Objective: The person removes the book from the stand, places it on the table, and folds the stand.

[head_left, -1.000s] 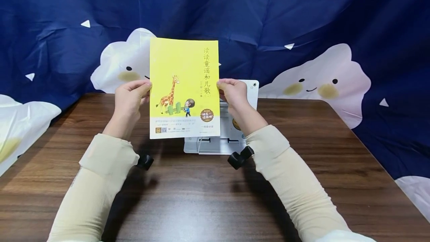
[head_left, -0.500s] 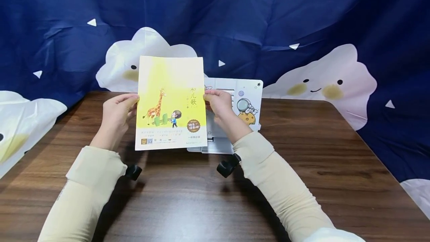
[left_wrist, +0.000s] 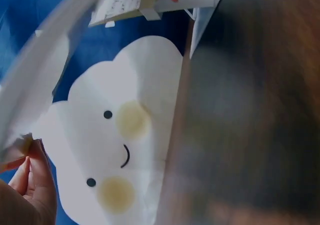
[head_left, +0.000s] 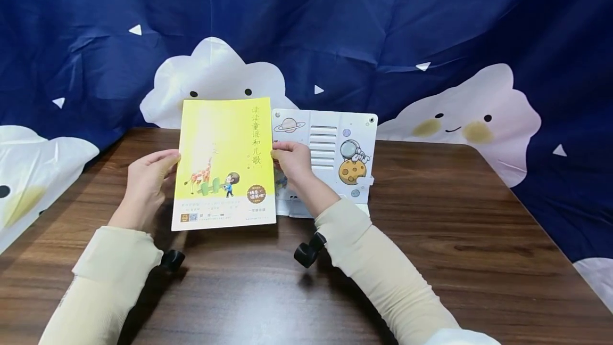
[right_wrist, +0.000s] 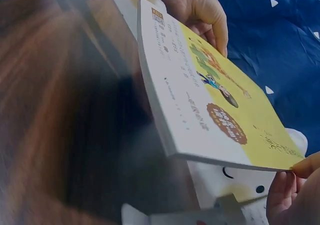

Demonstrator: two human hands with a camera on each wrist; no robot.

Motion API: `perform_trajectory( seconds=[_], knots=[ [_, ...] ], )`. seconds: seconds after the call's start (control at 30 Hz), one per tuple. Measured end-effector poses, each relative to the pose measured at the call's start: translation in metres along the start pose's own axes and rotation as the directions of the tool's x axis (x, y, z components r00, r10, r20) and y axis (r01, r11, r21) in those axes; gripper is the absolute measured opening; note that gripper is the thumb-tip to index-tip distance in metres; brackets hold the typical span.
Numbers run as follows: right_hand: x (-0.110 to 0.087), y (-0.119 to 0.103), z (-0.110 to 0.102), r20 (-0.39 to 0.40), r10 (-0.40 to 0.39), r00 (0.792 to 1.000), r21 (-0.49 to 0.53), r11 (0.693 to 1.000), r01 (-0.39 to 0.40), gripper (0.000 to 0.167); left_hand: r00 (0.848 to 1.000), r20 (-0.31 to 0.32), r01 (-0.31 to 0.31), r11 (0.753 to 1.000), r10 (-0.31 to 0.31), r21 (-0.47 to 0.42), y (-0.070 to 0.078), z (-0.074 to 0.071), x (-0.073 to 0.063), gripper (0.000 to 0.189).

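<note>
A thin yellow-and-white book (head_left: 225, 174) with a giraffe and a child on its cover is held up over the table, cover toward the head camera. My left hand (head_left: 149, 180) pinches its left edge between thumb and fingers. At the right edge, my right hand (head_left: 294, 163) pinches it the same way. Thumb and fingers of the right hand (right_wrist: 295, 192) grip the book's edge in the right wrist view. Behind the right hand stands a white book stand (head_left: 351, 161) with astronaut and planet pictures, partly hidden by that hand and the book.
The brown wooden table (head_left: 431, 238) spreads beneath both arms. A dark blue curtain (head_left: 364, 25) with white smiling clouds hangs behind its far edge. Black wrist cameras (head_left: 310, 250) sit on both forearms.
Both hands have carried the book left and lower, away from in front of the stand. More of the stand's panel shows, including its slots and astronaut picture.
</note>
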State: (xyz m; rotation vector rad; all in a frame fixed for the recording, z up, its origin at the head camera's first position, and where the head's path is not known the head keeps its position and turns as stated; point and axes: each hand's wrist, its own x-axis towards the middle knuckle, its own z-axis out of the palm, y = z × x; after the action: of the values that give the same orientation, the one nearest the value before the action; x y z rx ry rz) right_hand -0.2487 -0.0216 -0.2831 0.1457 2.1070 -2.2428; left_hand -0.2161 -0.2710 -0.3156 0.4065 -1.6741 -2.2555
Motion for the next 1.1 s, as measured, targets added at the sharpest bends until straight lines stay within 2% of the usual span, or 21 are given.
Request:
perform_trajectory(
  seconds=[0.07, 0.2, 0.3, 0.37, 0.43, 0.57, 0.63, 0.73, 0.9, 1.1],
  knots=[
    [-0.002, 0.004, 0.005, 0.006, 0.008, 1.0, 0.006, 1.0, -0.008, 0.013, 1.0, -0.013, 0.024, 1.0, -0.025, -0.012, -0.001, -0.007, -0.001, 0.006],
    [-0.005, 0.012, 0.013, 0.012, 0.043, 0.999, 0.031, 0.999, -0.043, 0.011, 0.998, -0.045, 0.035, 0.999, -0.034, 0.011, -0.02, -0.03, 0.016, 0.022],
    [-0.007, 0.018, 0.019, 0.011, 0.053, 0.999, 0.045, 0.998, -0.053, 0.011, 0.999, -0.031, 0.023, 0.999, -0.022, 0.045, -0.036, -0.05, 0.033, 0.034],
    [-0.009, 0.022, 0.023, 0.013, 0.042, 0.999, 0.049, 0.998, -0.043, 0.011, 1.0, -0.017, 0.025, 0.998, -0.024, 0.063, -0.04, -0.057, 0.036, 0.036],
    [-0.012, 0.026, 0.027, 0.019, 0.023, 1.0, 0.046, 0.999, -0.024, 0.012, 0.999, -0.015, 0.037, 0.996, -0.036, 0.079, -0.039, -0.06, 0.033, 0.033],
    [-0.017, 0.033, 0.033, 0.031, 0.009, 0.999, 0.049, 0.999, -0.011, 0.011, 0.996, -0.036, 0.083, 0.994, -0.08, 0.075, -0.022, -0.052, 0.012, 0.016],
    [-0.019, 0.038, 0.035, 0.029, 0.014, 0.999, 0.046, 0.999, -0.015, 0.011, 0.994, -0.016, 0.11, 0.993, -0.109, 0.046, -0.013, -0.048, 0.002, 0.008],
    [-0.02, 0.046, 0.039, 0.031, 0.019, 0.999, 0.044, 0.999, -0.021, 0.011, 0.99, 0.035, 0.138, 0.99, -0.137, -0.008, -0.005, -0.046, -0.008, 0.01],
    [-0.019, 0.061, 0.042, 0.028, 0.03, 0.999, 0.026, 0.999, -0.031, 0.013, 0.976, 0.127, 0.184, 0.982, -0.178, -0.039, -0.003, -0.051, -0.011, 0.014],
    [-0.02, 0.074, 0.044, 0.02, 0.058, 0.998, -0.003, 0.998, -0.058, 0.014, 0.966, 0.161, 0.203, 0.979, -0.201, 0.009, -0.01, -0.058, -0.008, 0.015]
  ],
)
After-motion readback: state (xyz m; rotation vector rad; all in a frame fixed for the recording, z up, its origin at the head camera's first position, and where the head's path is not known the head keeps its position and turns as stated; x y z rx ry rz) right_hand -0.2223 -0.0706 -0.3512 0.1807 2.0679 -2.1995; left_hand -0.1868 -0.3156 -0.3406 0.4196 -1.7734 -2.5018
